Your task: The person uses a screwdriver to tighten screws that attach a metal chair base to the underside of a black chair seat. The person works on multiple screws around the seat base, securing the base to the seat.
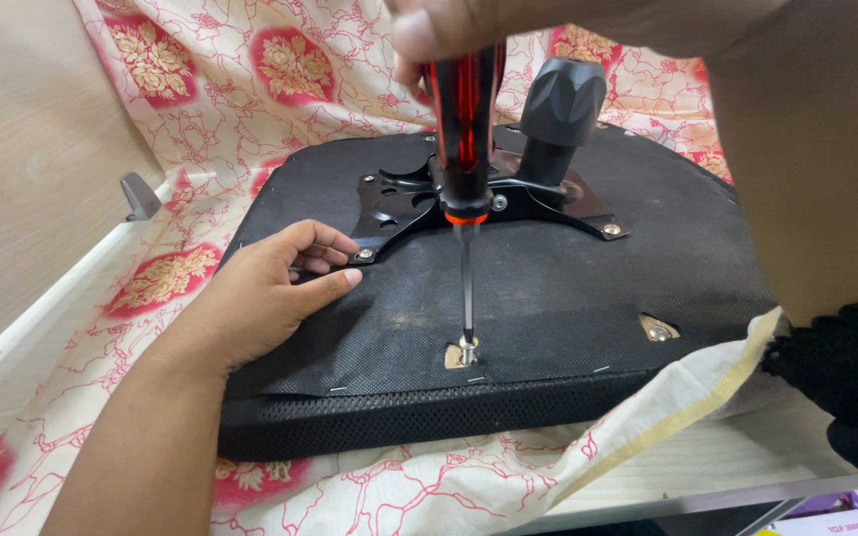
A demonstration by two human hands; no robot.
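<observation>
Cream cotton bedsheet printed with pink-red floral medallions draped over a pale wooden bed frame, beside a light wood-grain wall panel, evenly lit.

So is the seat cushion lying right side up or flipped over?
Flipped over: the seat cushion shows its black underside fabric and bolted metal plate facing up.

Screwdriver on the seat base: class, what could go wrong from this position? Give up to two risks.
1. The screwdriver stands tall on a small screw; its tip could slip out and tear the black fabric.
2. The left hand lies flat on the seat beside the shaft, so a slipping tip might strike its fingers.
</observation>
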